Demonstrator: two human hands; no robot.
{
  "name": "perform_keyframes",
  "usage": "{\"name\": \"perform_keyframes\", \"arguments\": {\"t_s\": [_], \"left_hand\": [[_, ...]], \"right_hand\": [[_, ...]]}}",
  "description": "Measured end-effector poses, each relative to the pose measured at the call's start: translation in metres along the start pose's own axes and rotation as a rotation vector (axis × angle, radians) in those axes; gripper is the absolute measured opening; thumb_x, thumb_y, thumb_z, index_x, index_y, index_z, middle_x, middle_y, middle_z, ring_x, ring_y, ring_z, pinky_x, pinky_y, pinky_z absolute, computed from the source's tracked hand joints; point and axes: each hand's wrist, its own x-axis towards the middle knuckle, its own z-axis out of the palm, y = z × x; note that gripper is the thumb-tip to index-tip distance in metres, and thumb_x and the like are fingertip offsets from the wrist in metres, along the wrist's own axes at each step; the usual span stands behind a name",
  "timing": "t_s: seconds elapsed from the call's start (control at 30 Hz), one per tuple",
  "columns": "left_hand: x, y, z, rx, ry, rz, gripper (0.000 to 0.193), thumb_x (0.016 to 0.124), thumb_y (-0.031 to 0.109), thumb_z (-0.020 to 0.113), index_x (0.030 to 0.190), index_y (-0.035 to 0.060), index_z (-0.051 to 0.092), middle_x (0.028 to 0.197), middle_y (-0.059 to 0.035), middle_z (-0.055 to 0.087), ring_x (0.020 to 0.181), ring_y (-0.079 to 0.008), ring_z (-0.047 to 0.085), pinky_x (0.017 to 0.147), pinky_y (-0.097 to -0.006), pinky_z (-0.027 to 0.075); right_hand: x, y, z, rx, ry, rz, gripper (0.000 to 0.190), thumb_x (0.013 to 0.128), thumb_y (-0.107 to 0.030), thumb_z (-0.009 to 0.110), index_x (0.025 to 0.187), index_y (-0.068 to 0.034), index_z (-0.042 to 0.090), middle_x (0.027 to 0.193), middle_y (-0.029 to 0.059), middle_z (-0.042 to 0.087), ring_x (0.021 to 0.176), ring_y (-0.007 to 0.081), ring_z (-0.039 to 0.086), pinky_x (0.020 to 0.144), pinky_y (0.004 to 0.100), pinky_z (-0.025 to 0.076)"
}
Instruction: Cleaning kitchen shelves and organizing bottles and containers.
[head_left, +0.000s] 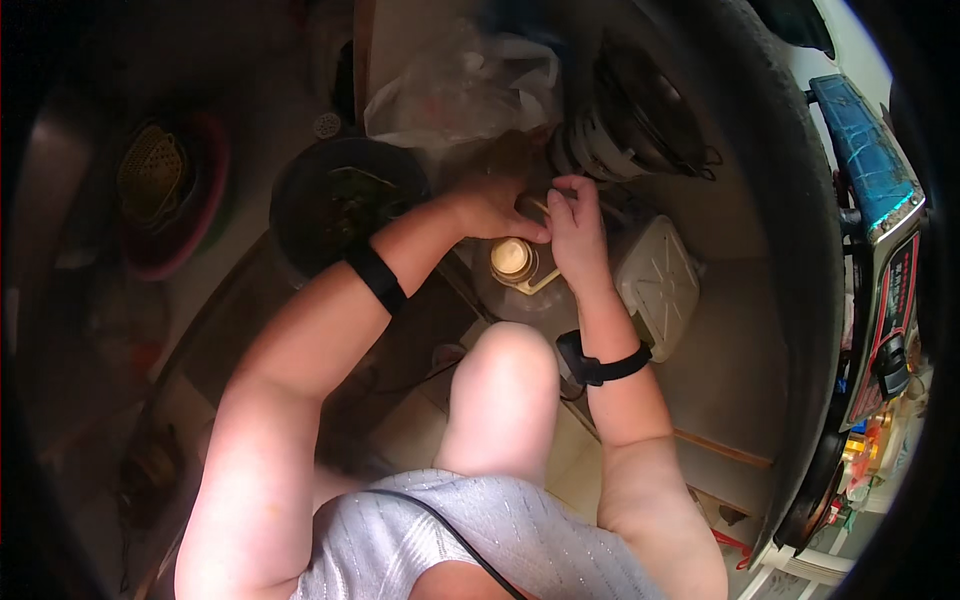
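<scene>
My left hand (499, 206) reaches into a dim, low cabinet space, its thumb extended toward my right hand (579, 229). My right hand's fingers are curled, and the two hands almost meet. A thin pale edge shows between them; what it belongs to is too dark to tell. Just below my left thumb stands a clear plastic jug (534, 306) with a round cream cap (512, 257) and a pale handle (541, 282). Whether either hand grips anything is hidden by the shadow and the fingers. To the right of my right wrist is a whitish plastic container (660, 285) with a ribbed face.
A dark bin (300, 202) with greenish scraps stands left of my left forearm. Behind my hands lie a translucent plastic bag (465, 97) and stacked metal pots (637, 120). A gas stove (885, 255) sits on the dark counter edge (806, 225) at right. Basins (217, 180) are far left.
</scene>
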Motion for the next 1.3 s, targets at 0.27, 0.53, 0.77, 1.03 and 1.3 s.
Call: {"name": "perform_keyframes", "arguments": {"t_s": [0.27,0.53,0.77,1.03,1.3], "left_hand": [[-0.025,-0.003,0.019,0.105,0.034,-0.045,0.028,0.081,0.02,0.059,0.102,0.0024,0.059,0.085,-0.0185,0.063,0.081,-0.0313,0.062,0.07,-0.0388,0.047],[-0.047,0.017,0.01,-0.387,-0.031,-0.211,0.032,0.081,0.013,0.054,0.111,0.0027,0.054,0.078,-0.0078,0.062,0.067,-0.0136,0.058,0.058,-0.0287,0.047],[-0.079,0.095,-0.057,-0.414,0.241,0.047,0.028,0.078,0.018,0.049,0.093,-0.005,0.054,0.074,-0.0155,0.054,0.069,-0.0209,0.054,0.064,-0.033,0.044],[-0.179,0.203,-0.116,-0.647,0.799,-0.02,0.012,0.081,0.006,0.061,0.084,-0.005,0.059,0.102,-0.0116,0.06,0.086,-0.0196,0.058,0.077,-0.0277,0.047],[-0.328,0.219,-0.185,-0.507,1.0,-0.172,0.033,0.08,0.004,0.049,0.111,-0.0056,0.047,0.072,-0.0008,0.042,0.054,-0.0024,0.038,0.044,-0.0119,0.024]], "right_hand": [[0.069,-0.025,-0.04,-0.232,-0.528,0.15,0.037,0.09,-0.014,0.045,0.127,-0.013,0.043,0.087,0.0027,0.061,0.074,0.0094,0.056,0.065,0.0218,0.044],[0.204,0.115,-0.003,-0.567,-0.575,-0.236,0.05,0.091,-0.019,0.052,0.136,-0.009,0.035,0.123,0.0058,0.05,0.111,0.0172,0.047,0.092,0.0309,0.039],[0.221,0.117,-0.018,-0.437,-0.468,-0.132,0.044,0.083,-0.026,0.056,0.123,-0.007,0.051,0.126,0.0215,0.05,0.126,0.0306,0.036,0.107,0.0451,0.021],[0.15,0.057,-0.006,-0.7,-0.188,-0.402,0.043,0.087,-0.018,0.055,0.126,-0.001,0.045,0.118,0.0099,0.052,0.111,0.0215,0.047,0.095,0.0352,0.037],[0.128,0.077,0.015,0.016,0.139,-0.238,0.039,0.08,-0.024,0.064,0.11,0.0,0.055,0.108,0.0146,0.059,0.093,0.0234,0.06,0.081,0.0362,0.045]]}}
